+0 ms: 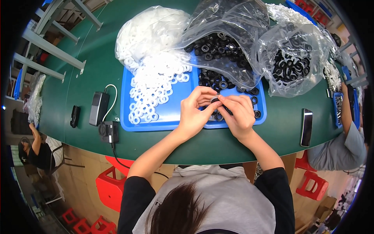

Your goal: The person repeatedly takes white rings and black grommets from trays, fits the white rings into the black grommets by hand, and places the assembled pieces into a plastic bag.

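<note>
1. Bench (70,91), green, carries a shallow blue tray (178,106) with two compartments side by side.
2. The person's left hand (193,111) is over the tray's right compartment, thumb and fingers pinched together; its grip is closed on a small black ring (214,100).
3. The right hand (239,115) meets it there, thumb and forefinger drawn together at the same black ring; its grip is also closed, though the bent fingers partly hide the contact.
4. The black ring is thus between both sets of fingertips, just above the tray near its front edge.
5. White rings (149,93) spread over the left compartment, and black rings (212,78) lie in the right one.
6. Behind, a clear bag (150,29) spills white rings; a second bag (237,29) holds black ones, as does a third bag (292,58) to the right.
7. Left of the tray stand a black power box (99,108) and a smaller black box (109,132) bearing a pale label (110,138), its print too small to read.
8. A phone (306,127), its screen dark, lies right of the tray.
</note>
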{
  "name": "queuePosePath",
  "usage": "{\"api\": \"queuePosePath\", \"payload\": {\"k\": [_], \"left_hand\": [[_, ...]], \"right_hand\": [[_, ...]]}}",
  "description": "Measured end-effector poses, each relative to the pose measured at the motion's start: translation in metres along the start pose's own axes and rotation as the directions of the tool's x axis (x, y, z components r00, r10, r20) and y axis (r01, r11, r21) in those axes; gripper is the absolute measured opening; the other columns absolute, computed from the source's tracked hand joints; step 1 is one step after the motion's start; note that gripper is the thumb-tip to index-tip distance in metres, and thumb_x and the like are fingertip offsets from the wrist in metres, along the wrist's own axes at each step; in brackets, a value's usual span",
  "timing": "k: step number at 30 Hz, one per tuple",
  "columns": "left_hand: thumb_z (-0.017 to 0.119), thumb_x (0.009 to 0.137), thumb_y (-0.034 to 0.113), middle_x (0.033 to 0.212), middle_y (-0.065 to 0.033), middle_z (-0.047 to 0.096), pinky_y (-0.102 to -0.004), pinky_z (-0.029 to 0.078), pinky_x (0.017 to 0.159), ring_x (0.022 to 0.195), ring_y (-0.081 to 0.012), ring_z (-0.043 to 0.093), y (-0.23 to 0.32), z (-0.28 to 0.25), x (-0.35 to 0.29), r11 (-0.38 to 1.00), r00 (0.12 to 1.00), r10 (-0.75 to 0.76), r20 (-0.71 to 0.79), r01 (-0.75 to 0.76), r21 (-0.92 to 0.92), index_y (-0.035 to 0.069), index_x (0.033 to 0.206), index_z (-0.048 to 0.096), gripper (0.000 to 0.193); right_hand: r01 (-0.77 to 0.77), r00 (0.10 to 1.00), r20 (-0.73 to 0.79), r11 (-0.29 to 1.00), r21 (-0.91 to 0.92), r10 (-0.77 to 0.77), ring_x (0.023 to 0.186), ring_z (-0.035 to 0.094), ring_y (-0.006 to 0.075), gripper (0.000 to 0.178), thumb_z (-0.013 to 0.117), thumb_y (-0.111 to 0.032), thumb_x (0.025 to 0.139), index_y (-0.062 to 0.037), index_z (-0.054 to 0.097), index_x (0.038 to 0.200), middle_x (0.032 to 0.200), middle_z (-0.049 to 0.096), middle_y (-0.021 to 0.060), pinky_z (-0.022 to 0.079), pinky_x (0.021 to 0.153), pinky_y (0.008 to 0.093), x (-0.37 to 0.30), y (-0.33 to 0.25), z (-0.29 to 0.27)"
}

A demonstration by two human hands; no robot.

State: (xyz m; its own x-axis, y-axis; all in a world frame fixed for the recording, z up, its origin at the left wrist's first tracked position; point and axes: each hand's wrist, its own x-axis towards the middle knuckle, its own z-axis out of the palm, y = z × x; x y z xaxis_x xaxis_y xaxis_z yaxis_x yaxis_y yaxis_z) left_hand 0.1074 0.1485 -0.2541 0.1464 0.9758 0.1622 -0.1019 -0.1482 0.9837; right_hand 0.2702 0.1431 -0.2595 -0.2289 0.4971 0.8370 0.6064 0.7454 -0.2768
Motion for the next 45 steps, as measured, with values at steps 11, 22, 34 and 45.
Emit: {"api": "queuePosePath", "payload": {"k": [11, 22, 34, 45], "left_hand": [[0.067, 0.093, 0.007, 0.102, -0.0116, 0.07, -0.0267, 0.055, 0.086, 0.096, -0.0146, 0.067, -0.004, -0.01, 0.007, 0.973, 0.961, -0.222, 0.167, 0.229, -0.026, -0.003, 0.111, 0.062, 0.022], [0.063, 0.094, 0.006, 0.093, -0.0118, 0.069, -0.0288, 0.055, 0.078, 0.089, -0.0173, 0.069, -0.007, -0.01, 0.003, 0.99, 0.984, 0.024, 0.174, -0.048, 0.134, -0.003, 0.108, 0.063, 0.017], [0.065, 0.088, 0.0, 0.094, -0.0136, 0.068, -0.0347, 0.054, 0.072, 0.083, -0.0277, 0.069, -0.006, -0.011, 0.004, 0.818, 0.93, 0.291, 0.225, -0.364, 0.445, 0.0, 0.11, 0.063, 0.022], [0.071, 0.088, 0.011, 0.089, -0.0096, 0.073, -0.0295, 0.055, 0.072, 0.078, -0.0179, 0.071, 0.001, -0.036, 0.019, 0.808, 0.962, 0.263, 0.073, -0.261, 0.529, 0.004, 0.117, 0.064, 0.031]], "right_hand": [[-0.044, 0.998, 0.056, 0.995, 0.091, 0.039, 0.093, 0.065, 0.0295, 0.057, 0.077, 0.005, 0.071, 0.0, 0.057, 0.124, 0.111, 0.066, 0.0132, 0.051, 0.076, 0.0365, -0.002, 0.011, 0.001], [-0.348, 0.934, 0.206, 0.875, 0.336, 0.292, 0.093, 0.064, 0.0249, 0.045, 0.077, -0.001, 0.076, -0.0023, 0.063, 0.119, 0.102, 0.064, 0.0116, 0.052, 0.079, 0.0323, 0.007, 0.009, -0.013], [-0.306, 0.947, 0.198, 0.897, 0.319, 0.253, 0.084, 0.064, 0.0245, 0.029, 0.078, 0.001, 0.075, -0.0003, 0.07, 0.103, 0.098, 0.064, 0.0117, 0.053, 0.072, 0.0314, -0.001, 0.011, -0.012], [-0.114, 0.993, 0.026, 0.983, -0.145, 0.119, 0.074, 0.062, 0.026, 0.028, 0.075, 0.004, 0.075, -0.0033, 0.068, 0.101, 0.086, 0.067, 0.0101, 0.05, 0.067, 0.0352, 0.064, 0.019, -0.074]]}}
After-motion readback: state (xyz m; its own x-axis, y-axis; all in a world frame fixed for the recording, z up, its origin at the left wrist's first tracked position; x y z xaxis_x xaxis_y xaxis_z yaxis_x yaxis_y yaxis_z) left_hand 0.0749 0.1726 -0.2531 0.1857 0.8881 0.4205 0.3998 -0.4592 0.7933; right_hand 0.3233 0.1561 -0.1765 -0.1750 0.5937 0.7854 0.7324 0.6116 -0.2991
